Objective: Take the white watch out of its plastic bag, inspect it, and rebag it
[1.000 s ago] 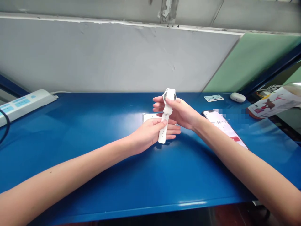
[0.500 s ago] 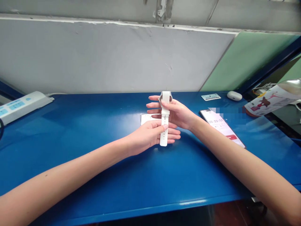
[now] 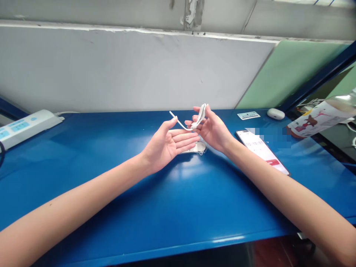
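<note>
A white wristwatch (image 3: 200, 113) with a white strap is held edge-on above the blue table (image 3: 178, 200). My right hand (image 3: 213, 129) pinches the watch body between thumb and fingers. The strap (image 3: 179, 123) curves out to the left, over my left hand. My left hand (image 3: 169, 142) lies palm up just under the strap, fingers stretched out and apart, with nothing gripped. A small white object (image 3: 194, 148) lies on the table below both hands, partly hidden by the fingers.
A smartphone (image 3: 263, 150) with a lit timer screen lies right of my right hand. Further back right are a small card (image 3: 248, 115) and a white earbud case (image 3: 276, 113). A white power strip (image 3: 25, 126) sits far left. A printed package (image 3: 322, 118) is at the right edge.
My left hand let go of the strap and turned palm up with fingers spread. My right hand tilted the watch from upright to edge-on, and the strap swung out to the left.
</note>
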Motion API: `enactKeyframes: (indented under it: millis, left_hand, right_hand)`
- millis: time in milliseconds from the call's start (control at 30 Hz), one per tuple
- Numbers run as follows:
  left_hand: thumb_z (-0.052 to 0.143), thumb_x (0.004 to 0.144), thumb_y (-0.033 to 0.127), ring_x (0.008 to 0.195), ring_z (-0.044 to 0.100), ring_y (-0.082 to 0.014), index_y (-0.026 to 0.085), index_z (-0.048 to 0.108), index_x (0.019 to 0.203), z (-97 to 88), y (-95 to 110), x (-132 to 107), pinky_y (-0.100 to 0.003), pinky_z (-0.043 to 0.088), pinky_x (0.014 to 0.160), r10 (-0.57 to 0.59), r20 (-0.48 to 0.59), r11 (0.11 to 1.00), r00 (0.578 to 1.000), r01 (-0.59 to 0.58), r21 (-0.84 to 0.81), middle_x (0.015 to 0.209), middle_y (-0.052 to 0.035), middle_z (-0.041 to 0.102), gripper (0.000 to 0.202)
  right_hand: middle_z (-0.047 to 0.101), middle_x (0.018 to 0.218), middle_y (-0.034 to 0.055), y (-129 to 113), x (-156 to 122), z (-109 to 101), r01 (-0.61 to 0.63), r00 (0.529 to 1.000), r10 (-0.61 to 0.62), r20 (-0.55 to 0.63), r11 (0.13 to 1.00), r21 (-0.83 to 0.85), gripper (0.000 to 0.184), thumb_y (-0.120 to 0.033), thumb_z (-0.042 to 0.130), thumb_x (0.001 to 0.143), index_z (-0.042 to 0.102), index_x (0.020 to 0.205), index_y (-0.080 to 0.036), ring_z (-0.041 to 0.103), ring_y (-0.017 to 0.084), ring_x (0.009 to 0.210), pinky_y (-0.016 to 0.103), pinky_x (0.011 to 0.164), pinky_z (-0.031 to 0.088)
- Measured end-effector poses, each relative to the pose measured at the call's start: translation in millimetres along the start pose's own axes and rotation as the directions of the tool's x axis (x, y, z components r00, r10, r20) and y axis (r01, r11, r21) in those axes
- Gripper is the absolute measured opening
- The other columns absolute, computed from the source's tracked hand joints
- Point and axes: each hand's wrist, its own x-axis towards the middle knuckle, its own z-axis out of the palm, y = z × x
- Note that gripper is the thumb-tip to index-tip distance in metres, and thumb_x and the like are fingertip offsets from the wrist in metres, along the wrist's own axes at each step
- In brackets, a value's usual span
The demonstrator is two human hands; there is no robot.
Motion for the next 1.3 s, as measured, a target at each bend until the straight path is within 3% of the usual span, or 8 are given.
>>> enactKeyframes:
  millis: [167,333,500,667,833,967,1133,1300]
  left_hand:
    - [0.063,0.091,0.033,0.128,0.058,-0.0341,0.008,0.067,0.115,-2.2,-8.6,3.1,-0.047,0.042,0.112,0.054,0.082,0.997,0.995,-0.059,0.055,0.13,-0.019,0.067,0.035]
    - [0.075,0.085,0.025,0.114,0.067,-0.0307,0.01,0.071,0.109,-4.6,-18.1,4.3,-0.046,0.049,0.105,0.111,0.134,0.978,0.985,-0.133,0.162,0.114,-0.0145,0.073,0.028]
    - [0.078,0.084,0.026,0.091,0.072,-0.0205,0.012,0.072,0.1,1.0,-19.2,-3.3,-0.035,0.057,0.09,0.059,0.203,0.932,0.977,-0.127,0.339,0.099,-0.0086,0.073,0.023]
    - [0.074,0.088,0.032,0.074,0.072,-0.016,0.011,0.071,0.101,4.3,-21.4,-4.6,-0.031,0.06,0.075,0.021,0.177,0.932,0.984,-0.083,0.352,0.106,-0.0117,0.073,0.024]
    - [0.063,0.096,0.028,0.089,0.076,-0.0226,0.008,0.069,0.101,5.3,-21.6,-2.1,-0.034,0.06,0.084,0.02,0.042,0.951,0.999,-0.032,0.308,0.1,-0.0149,0.076,0.021]
    - [0.063,0.096,0.032,0.093,0.076,-0.0265,0.008,0.07,0.1,6.7,-17.4,-4.9,-0.039,0.059,0.088,-0.021,0.072,0.949,0.997,-0.003,0.314,0.099,-0.0157,0.077,0.025]
    - [0.064,0.096,0.036,0.095,0.076,-0.0289,0.008,0.07,0.101,7.5,-24.4,-7.8,-0.042,0.059,0.09,-0.1,0.107,0.935,0.989,0.056,0.351,0.096,-0.017,0.078,0.029]
    - [0.056,0.1,0.027,0.098,0.075,-0.028,0.007,0.069,0.101,5.4,-33.9,-5.5,-0.04,0.06,0.09,-0.029,0.055,0.952,0.998,0.011,0.307,0.101,-0.0174,0.077,0.023]
  right_hand:
    - [0.068,0.07,0.0007,3.0,-1.0,0.9,0.206,0.978,-0.198,0.058,0.951,-0.231,0.041,-0.062,0.072,0.078,0.066,0.075,-0.021,0.071,0.02,0.088,0.032,0.083,0.055]
    - [0.07,0.078,0.0011,5.1,-9.1,3.7,0.311,0.95,-0.279,0.137,0.862,-0.4,0.033,-0.056,0.072,0.082,0.072,0.078,-0.023,0.066,0.016,0.077,0.029,0.071,0.055]
    - [0.071,0.077,0.0026,3.1,-21.2,10.7,0.265,0.964,-0.22,0.149,0.821,-0.505,0.033,-0.056,0.071,0.082,0.073,0.079,-0.023,0.066,0.018,0.073,0.028,0.058,0.052]
    - [0.074,0.077,0.0028,3.1,-25.4,13.8,0.258,0.966,-0.222,0.132,0.827,-0.499,0.029,-0.051,0.072,0.083,0.074,0.085,-0.023,0.065,0.016,0.062,0.027,0.051,0.049]
    - [0.076,0.08,0.0032,5.5,-19.0,8.4,0.256,0.966,-0.245,0.08,0.882,-0.396,0.024,-0.045,0.076,0.082,0.075,0.087,-0.022,0.071,0.019,0.076,0.03,0.067,0.057]
    - [0.077,0.086,0.0039,4.5,-16.5,6.3,0.163,0.985,-0.144,0.092,0.952,-0.258,0.022,-0.042,0.073,0.085,0.075,0.092,-0.021,0.073,0.02,0.085,0.033,0.078,0.059]
    - [0.077,0.109,0.006,-0.9,-20.9,12.0,0.026,0.974,0.004,0.226,0.991,-0.13,0.023,-0.037,0.06,0.095,0.073,0.105,-0.021,0.071,0.021,0.107,0.038,0.103,0.051]
    - [0.072,0.125,0.0073,-8.7,-24.6,16.5,-0.065,0.967,0.089,0.24,0.992,-0.107,0.028,-0.039,0.057,0.097,0.067,0.117,-0.023,0.067,0.022,0.116,0.042,0.106,0.049]
